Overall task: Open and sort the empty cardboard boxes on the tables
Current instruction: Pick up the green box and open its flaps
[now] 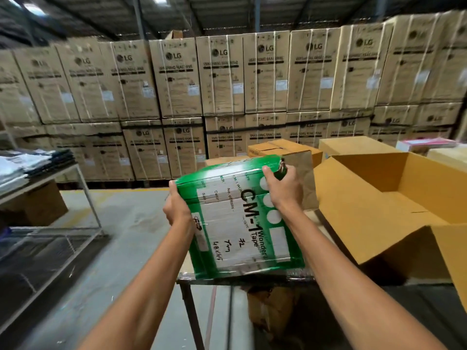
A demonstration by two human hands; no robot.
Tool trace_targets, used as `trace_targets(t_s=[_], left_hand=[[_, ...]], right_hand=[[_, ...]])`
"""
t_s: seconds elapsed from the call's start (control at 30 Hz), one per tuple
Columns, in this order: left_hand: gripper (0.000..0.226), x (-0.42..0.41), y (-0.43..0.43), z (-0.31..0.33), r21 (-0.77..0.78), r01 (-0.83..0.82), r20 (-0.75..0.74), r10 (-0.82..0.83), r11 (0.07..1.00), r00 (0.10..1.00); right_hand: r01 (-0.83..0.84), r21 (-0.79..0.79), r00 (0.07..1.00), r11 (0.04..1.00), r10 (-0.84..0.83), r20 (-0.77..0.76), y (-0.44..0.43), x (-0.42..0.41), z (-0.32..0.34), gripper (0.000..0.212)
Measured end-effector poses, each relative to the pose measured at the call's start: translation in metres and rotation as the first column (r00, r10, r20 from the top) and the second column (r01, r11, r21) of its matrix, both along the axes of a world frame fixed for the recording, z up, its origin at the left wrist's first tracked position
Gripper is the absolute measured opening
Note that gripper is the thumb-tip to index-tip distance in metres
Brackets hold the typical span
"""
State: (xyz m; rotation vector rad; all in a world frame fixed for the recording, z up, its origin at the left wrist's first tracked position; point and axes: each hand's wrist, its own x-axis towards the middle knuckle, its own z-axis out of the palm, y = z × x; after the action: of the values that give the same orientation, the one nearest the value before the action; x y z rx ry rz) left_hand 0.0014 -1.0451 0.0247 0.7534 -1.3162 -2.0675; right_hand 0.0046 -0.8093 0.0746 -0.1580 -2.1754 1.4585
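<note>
Box: I see the green-and-white printed cardboard box (240,218) tilted, its lower edge seemingly on the metal table's front rim (242,280) — blur hides the contact.
Left hand (177,208): fingers curled round the box's left edge.
Right hand (283,188): gripping its far top corner.
Neighbour: large open brown cardboard box (379,210) — just to the right.

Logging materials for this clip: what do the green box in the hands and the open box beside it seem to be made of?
Green box: cardboard with a glossy printed or taped skin, judging by its sheen and bare brown flap. Open box: plain matte cardboard; tan, unprinted, creased flaps.
</note>
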Motion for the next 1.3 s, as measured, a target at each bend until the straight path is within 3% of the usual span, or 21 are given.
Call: trace_targets(t_s=[0.07, 0.2, 0.47, 0.57, 0.67, 0.73, 0.9, 1.03, 1.1, 1.2, 1.3], left_hand=[[0.079, -0.010, -0.005, -0.012, 0.092, -0.001, -0.019, 0.003, 0.996, 1.000], [0.051, 0.001, 0.003, 0.001, 0.221, 0.020, -0.120, 0.006, 0.975, 0.993], [0.052, 0.005, -0.023, -0.004, 0.124, -0.090, -0.016, 0.092, 0.988, 0.996], [0.055, 0.011, -0.036, -0.007, 0.204, -0.130, 0.020, 0.129, 0.970, 0.992], [0.051, 0.017, -0.038, -0.011, 0.308, -0.121, -0.024, 0.135, 0.944, 0.991], [0.050, 0.020, -0.036, -0.022, 0.363, -0.068, -0.044, 0.090, 0.929, 0.995], [0.080, -0.009, -0.037, -0.098, 0.514, 0.179, -0.066, -0.169, 0.839, 0.983], [0.065, 0.003, -0.009, -0.114, 0.607, 0.284, -0.082, -0.297, 0.743, 0.951], [0.050, 0.006, 0.002, -0.122, 0.620, 0.300, -0.040, -0.352, 0.725, 0.935], [0.031, 0.007, 0.011, -0.136, 0.551, 0.244, 0.165, -0.391, 0.798, 0.905], [0.019, 0.004, 0.015, -0.145, 0.443, 0.305, 0.301, -0.460, 0.843, 0.835]], right_hand=[[-0.005, 0.077, 1.000, 0.997, 0.006, -0.021, -0.001, 0.001, 0.002, 0.052], [-0.042, 0.171, 0.999, 0.984, 0.047, -0.024, -0.001, 0.004, 0.005, 0.063], [-0.269, 0.221, 0.957, 0.937, 0.286, -0.048, -0.015, -0.003, 0.005, 0.059], [-0.319, 0.304, 0.940, 0.898, 0.342, -0.021, -0.024, -0.002, 0.009, 0.079], [-0.376, 0.404, 0.912, 0.834, 0.410, 0.002, -0.033, -0.004, 0.026, 0.082], [-0.402, 0.456, 0.893, 0.794, 0.449, 0.005, -0.039, -0.007, 0.036, 0.078], [-0.413, 0.613, 0.852, 0.673, 0.523, 0.001, -0.048, -0.016, 0.041, 0.070], [-0.466, 0.743, 0.834, 0.480, 0.518, 0.189, -0.046, -0.027, 0.025, 0.068], [-0.463, 0.792, 0.854, 0.397, 0.438, 0.279, -0.042, -0.035, 0.009, 0.067], [-0.422, 0.817, 0.906, 0.394, 0.225, 0.359, -0.022, -0.042, -0.013, 0.076], [-0.433, 0.823, 0.901, 0.367, 0.196, 0.387, -0.001, -0.042, -0.030, 0.088]])
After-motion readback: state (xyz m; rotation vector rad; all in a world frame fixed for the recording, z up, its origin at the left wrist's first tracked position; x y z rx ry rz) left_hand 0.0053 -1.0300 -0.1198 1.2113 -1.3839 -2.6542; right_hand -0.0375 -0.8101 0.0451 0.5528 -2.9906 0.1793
